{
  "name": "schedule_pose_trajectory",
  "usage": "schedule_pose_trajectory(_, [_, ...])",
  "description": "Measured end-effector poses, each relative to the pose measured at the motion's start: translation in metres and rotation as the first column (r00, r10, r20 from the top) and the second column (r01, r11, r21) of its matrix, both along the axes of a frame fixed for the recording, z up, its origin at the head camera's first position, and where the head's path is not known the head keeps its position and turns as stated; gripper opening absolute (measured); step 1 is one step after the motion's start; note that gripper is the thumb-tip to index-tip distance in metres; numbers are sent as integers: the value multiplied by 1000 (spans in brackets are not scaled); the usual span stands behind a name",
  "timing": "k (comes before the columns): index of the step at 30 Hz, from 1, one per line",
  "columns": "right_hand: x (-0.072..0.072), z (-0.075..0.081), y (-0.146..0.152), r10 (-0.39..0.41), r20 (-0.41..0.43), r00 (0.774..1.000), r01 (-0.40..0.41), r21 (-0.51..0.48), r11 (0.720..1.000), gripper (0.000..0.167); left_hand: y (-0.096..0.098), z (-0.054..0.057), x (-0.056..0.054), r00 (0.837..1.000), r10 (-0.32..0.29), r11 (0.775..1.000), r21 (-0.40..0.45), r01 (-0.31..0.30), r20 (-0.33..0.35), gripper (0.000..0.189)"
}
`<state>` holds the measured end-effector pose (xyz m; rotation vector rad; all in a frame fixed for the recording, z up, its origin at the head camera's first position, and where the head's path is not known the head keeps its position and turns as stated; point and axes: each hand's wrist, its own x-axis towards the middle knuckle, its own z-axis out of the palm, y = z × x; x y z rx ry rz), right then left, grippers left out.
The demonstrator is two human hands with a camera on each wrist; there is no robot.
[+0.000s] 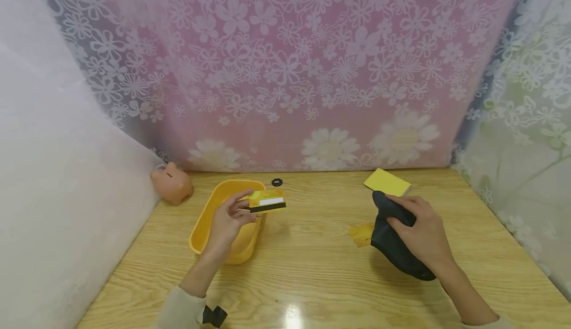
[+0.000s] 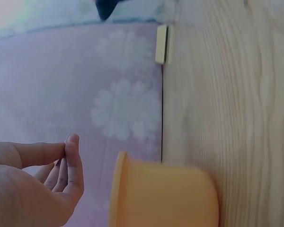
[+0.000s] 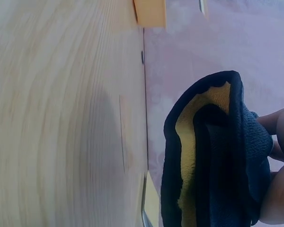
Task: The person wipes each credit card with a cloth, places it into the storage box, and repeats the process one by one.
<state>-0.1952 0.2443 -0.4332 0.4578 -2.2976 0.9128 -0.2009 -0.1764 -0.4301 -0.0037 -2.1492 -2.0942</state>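
My left hand (image 1: 225,225) pinches a yellow bank card (image 1: 267,201) with a white strip and a black stripe, held above the yellow bin (image 1: 195,240). In the left wrist view the left hand's (image 2: 42,177) thumb and fingertip meet; the card hardly shows there. My right hand (image 1: 424,230) grips a dark cloth pouch (image 1: 392,249) by its upper part, raised over the table. The right wrist view shows the pouch (image 3: 222,175) with its mouth apart and a yellow band inside. Another yellow card (image 1: 360,235) lies on the table just left of the pouch, partly covered by it.
A yellow notepad (image 1: 387,182) lies at the back right. Near the back edge is a black round chip (image 1: 277,182). An orange piggy bank (image 1: 173,184) stands at the far left, beside the white side wall. A floral cloth (image 1: 285,71) hangs behind the wooden table (image 1: 312,279).
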Motion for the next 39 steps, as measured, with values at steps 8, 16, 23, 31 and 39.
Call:
schedule_pose_trajectory(8, [0,-4,21,-28,44,999,27,11,1000,56,-46,0,-13,997,67,995,-69,-65,27,64])
schedule_pose_trajectory(16, [2,-5,36,-66,56,996,65,27,998,57,-66,-9,-27,992,94,973,-219,-74,80,64])
schedule_pose_trajectory(23, [5,-5,41,-82,58,995,81,30,996,58,-66,-28,-41,989,73,947,-319,-29,126,63])
schedule_pose_trajectory(31, [4,-6,44,-87,54,995,86,19,996,58,-64,-35,-48,982,78,916,-402,-3,171,63])
schedule_pose_trajectory(39, [4,-4,47,-78,35,996,79,-11,997,58,-64,-35,-49,981,85,911,-412,-5,176,54])
